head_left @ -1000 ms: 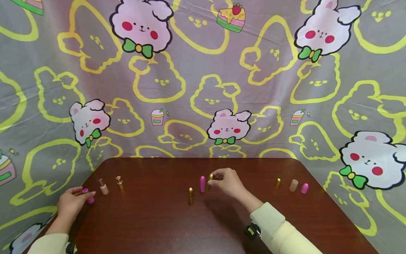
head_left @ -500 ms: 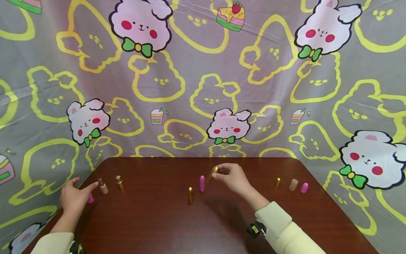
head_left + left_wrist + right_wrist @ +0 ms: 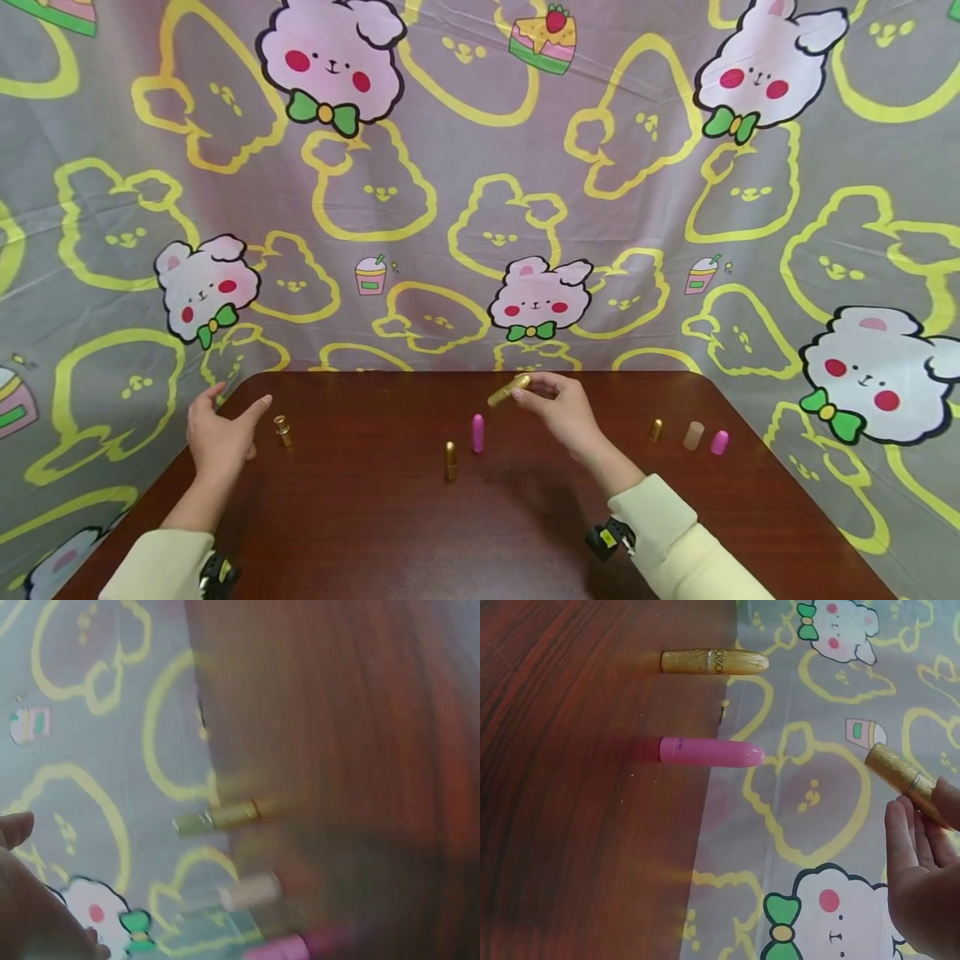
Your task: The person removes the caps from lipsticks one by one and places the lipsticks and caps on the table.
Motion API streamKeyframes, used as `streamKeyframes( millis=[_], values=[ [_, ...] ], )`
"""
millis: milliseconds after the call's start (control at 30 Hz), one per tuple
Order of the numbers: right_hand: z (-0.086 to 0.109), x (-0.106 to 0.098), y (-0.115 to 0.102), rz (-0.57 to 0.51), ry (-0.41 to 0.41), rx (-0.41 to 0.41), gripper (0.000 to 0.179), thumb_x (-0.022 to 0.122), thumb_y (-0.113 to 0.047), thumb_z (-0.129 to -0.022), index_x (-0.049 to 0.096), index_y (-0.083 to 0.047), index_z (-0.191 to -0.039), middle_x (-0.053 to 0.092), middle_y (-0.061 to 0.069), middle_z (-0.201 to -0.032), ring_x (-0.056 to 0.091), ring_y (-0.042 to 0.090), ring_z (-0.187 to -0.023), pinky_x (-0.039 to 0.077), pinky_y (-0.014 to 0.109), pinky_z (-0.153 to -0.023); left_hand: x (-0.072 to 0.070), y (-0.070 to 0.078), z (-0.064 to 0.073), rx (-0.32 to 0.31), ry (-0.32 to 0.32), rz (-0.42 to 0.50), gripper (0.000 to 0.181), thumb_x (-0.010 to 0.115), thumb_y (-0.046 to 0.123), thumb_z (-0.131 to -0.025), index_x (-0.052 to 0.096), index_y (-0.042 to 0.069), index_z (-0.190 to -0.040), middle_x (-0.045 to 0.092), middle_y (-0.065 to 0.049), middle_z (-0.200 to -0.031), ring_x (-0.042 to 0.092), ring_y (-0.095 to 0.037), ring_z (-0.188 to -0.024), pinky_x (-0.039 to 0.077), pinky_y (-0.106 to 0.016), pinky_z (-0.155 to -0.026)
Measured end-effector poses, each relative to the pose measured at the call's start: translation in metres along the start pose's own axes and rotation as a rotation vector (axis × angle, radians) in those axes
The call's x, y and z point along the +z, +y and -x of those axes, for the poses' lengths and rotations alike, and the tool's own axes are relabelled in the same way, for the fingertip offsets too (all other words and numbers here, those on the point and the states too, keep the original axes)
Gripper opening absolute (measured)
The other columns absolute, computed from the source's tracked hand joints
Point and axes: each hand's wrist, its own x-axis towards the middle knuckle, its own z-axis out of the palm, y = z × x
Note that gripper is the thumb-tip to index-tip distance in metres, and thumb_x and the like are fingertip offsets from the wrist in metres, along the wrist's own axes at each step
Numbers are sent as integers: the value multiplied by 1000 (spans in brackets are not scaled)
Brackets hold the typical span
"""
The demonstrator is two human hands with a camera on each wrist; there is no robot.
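Note:
My right hand (image 3: 564, 415) pinches a gold lipstick tube (image 3: 510, 390), tilted and lifted over the back of the table. Below it a pink lipstick tube (image 3: 477, 433) and another gold lipstick tube (image 3: 450, 461) stand upright, also in the right wrist view. With thumb and fingers spread, my left hand (image 3: 221, 435) hovers near an uncapped gold lipstick (image 3: 282, 431) at the far left and holds nothing. In the head view it hides two tubes that the blurred left wrist view shows: a pale uncapped lipstick (image 3: 251, 891) and a pink tube (image 3: 279, 949).
Three caps stand at the right of the brown table (image 3: 360, 517): a small gold cap (image 3: 656, 429), a frosted beige cap (image 3: 693, 436) and a pink cap (image 3: 720, 442). A grey cartoon-print cloth (image 3: 420, 208) hangs behind and along the sides.
My left hand has let go of the pink tube, then moved right and up toward the uncapped gold lipstick. My right hand has lifted and tilted the gold lipstick tube beside the standing pink one.

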Motion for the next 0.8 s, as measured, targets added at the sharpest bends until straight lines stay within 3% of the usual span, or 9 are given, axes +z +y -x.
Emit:
streamKeyframes(
  millis=[100,133,200,267,433,533,800],
  values=[
    [-1,-1,-3,-80,2,13,28,71,-2,-87,66,8,-112,69,15,-101,69,23,-90,54,40,-85,12,12,5,54,20,72,75,74,32,-86,38,1,-144,40,-23,-144,45,-39,-124,36,-51,-102],
    [-1,-1,-4,-104,2,16,29,70,-1,-87,65,9,-113,69,16,-102,69,26,-92,53,42,-86,16,17,7,74,20,107,74,74,30,-86,39,0,-143,41,-23,-143,36,-39,-132,28,-53,-107],
    [-2,-1,-5,-129,7,20,30,70,-2,-88,64,9,-115,69,17,-103,68,31,-97,53,40,-86,24,25,12,111,10,163,72,76,28,-85,41,0,-141,45,-22,-141,39,-37,-131,29,-51,-107],
    [-2,-2,-6,-143,10,17,29,69,-3,-89,64,8,-116,69,17,-104,67,32,-98,52,40,-87,30,32,17,117,-11,190,73,77,32,-84,42,3,-141,47,-19,-141,40,-36,-130,22,-53,-109],
    [-1,-2,-10,-207,30,1,29,67,0,-90,62,10,-116,68,15,-102,70,18,-89,52,40,-87,48,49,26,206,-63,318,67,78,21,-83,45,-1,-137,51,-18,-135,45,-32,-127,24,-50,-110],
    [-2,-1,-11,-271,45,-12,29,66,3,-90,60,14,-116,69,13,-98,70,15,-85,53,38,-86,59,57,31,269,-99,399,61,77,11,-83,46,-7,-133,52,-18,-132,47,-32,-124,36,-44,-105],
    [-3,1,-15,-388,86,-13,32,64,5,-90,56,17,-119,69,6,-95,70,16,-83,53,39,-86,77,73,44,302,-203,507,58,75,6,-84,47,-6,-133,54,-13,-130,48,-25,-123,34,-41,-106]
  ],
)
